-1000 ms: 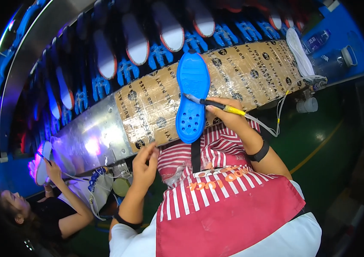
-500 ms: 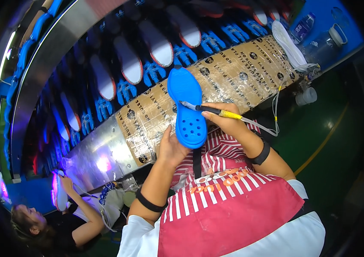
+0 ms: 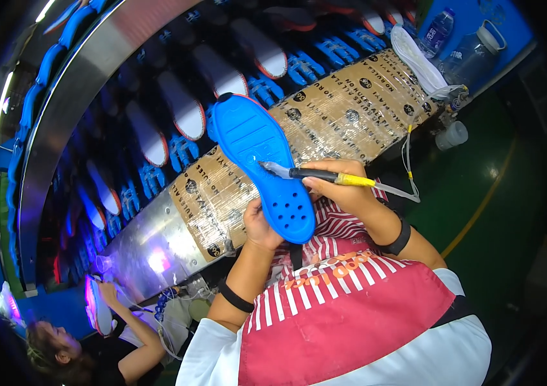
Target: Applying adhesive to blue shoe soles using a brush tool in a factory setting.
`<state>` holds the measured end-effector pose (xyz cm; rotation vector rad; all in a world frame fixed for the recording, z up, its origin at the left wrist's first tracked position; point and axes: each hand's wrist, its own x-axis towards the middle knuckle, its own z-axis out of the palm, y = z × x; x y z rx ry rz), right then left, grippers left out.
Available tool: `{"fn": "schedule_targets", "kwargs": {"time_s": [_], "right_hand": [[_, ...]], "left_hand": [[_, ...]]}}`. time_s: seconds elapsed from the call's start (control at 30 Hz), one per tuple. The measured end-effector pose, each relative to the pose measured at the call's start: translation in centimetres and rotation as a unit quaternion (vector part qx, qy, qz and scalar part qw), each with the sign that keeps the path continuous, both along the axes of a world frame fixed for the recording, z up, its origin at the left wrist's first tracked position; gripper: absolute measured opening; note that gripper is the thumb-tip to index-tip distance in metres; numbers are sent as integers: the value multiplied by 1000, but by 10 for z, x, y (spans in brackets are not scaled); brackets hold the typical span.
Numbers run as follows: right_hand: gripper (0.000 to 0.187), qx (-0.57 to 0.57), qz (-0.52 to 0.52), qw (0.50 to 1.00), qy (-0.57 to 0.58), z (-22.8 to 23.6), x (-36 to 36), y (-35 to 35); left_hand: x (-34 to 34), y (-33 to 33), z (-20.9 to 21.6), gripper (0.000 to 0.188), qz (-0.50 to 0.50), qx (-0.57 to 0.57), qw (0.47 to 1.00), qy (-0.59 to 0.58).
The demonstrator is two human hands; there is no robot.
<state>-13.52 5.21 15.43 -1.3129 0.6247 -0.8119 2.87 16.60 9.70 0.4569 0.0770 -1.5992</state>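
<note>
My left hand (image 3: 262,225) grips a blue shoe sole (image 3: 254,138) by the side of its heel. The sole tilts up with its broad forefoot pointing away from me, its hollow face toward me. Several round holes show in its heel. My right hand (image 3: 344,186) is closed around a brush (image 3: 315,174) with a dark handle, yellow tape and a pale tube running from its end. The brush's whitish bristle tip is at the sole's midfoot, just below a small wet-looking patch. Whether the bristles press on it I cannot tell.
A ledge covered with printed cardboard (image 3: 325,119) lies beneath the sole. Beyond it, shoe uppers (image 3: 183,109) and blue soles (image 3: 305,67) stand in rows. White insoles (image 3: 418,61), a bottle (image 3: 437,31) and a jug (image 3: 476,51) are at far right. A co-worker (image 3: 93,347) handles a shoe at left.
The sole has turned, its forefoot swinging left and its face tipping more toward me. The brush tip has shifted slightly left and down, staying by the midfoot.
</note>
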Motion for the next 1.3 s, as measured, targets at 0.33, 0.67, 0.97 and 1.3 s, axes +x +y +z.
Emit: {"fn": "schedule_targets", "kwargs": {"time_s": [0.33,0.67,0.97,1.3], "right_hand": [[20,-362,-86,928,-35,45,-9,1],[28,-520,-52,852,27,37,0,13],[26,-457,-111,882,2,31,-3,18],[26,-449,-85,890,-14,26,2,29]], "left_hand": [[-22,2,1,71,-31,-45,988,-143],[-41,2,6,64,-70,28,994,-73],[-16,8,-25,60,-48,-9,996,-77],[-12,-11,7,71,60,-8,985,-165]]}}
